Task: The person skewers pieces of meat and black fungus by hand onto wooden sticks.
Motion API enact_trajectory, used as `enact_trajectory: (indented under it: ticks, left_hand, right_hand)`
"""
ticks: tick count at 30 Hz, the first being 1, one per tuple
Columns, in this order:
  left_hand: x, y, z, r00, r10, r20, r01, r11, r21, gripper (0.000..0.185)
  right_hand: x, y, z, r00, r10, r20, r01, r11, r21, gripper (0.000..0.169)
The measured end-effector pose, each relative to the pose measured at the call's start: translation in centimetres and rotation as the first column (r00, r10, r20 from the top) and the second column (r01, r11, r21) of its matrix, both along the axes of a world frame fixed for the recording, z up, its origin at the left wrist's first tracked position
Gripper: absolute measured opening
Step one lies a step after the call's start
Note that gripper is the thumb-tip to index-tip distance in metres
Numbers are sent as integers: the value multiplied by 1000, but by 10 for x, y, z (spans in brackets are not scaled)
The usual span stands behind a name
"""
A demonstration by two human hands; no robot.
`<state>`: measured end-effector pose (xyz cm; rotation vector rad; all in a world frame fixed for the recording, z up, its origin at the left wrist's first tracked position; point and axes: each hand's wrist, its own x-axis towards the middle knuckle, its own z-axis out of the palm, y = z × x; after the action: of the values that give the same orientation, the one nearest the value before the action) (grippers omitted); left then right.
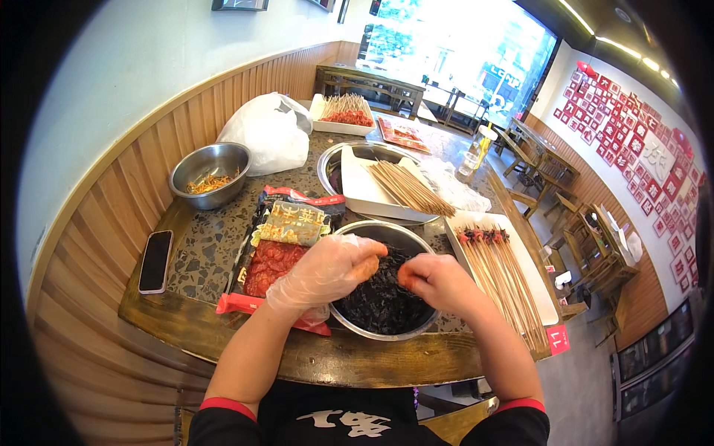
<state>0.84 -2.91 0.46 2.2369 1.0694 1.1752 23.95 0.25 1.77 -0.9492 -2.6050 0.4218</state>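
My left hand, in a clear plastic glove, is over the left rim of a steel bowl; its fingers are curled and what they hold cannot be made out. Dark shredded food fills much of the bowl. Over the bowl's right side is my bare right hand, fingertips pinched together and stained red, their contents unclear. An open packet of red meat lies beside my left hand, with a smaller printed packet on top. Right of the bowl, a white tray holds skewers with red and dark food on their far ends.
Behind the bowl, a white tray of bare sticks rests on a large steel basin. A smaller steel bowl, a white plastic bag and a phone are at left. Farther back are loaded skewers and a drink cup.
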Motion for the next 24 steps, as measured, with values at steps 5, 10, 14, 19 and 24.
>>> enact_trajectory:
  ticks: [5, 10, 14, 19, 24]
  left_hand:
    - [-9, 8, -2, 995, 44, 91, -49, 997, 56, 22]
    - [-15, 2, 9, 969, 85, 232, -62, 993, -103, 20]
    - [-24, 3, 8, 908, 65, 414, 2, 987, -161, 20]
    - [-27, 3, 13, 843, 51, 536, 54, 982, -178, 19]
    - [-36, -1, 15, 803, 85, 589, 70, 970, -235, 17]
  right_hand:
    - [-11, -13, 1, 857, -148, 494, 148, 988, 38, 25]
    - [-10, 3, 4, 810, -163, 564, 165, 985, 48, 23]
    - [-3, 10, 15, 984, -25, 174, 14, 998, 64, 15]
    - [-35, 7, -15, 982, -20, 189, -25, 972, 234, 15]
    - [-57, 8, -38, 967, -2, 253, -30, 992, 123, 22]
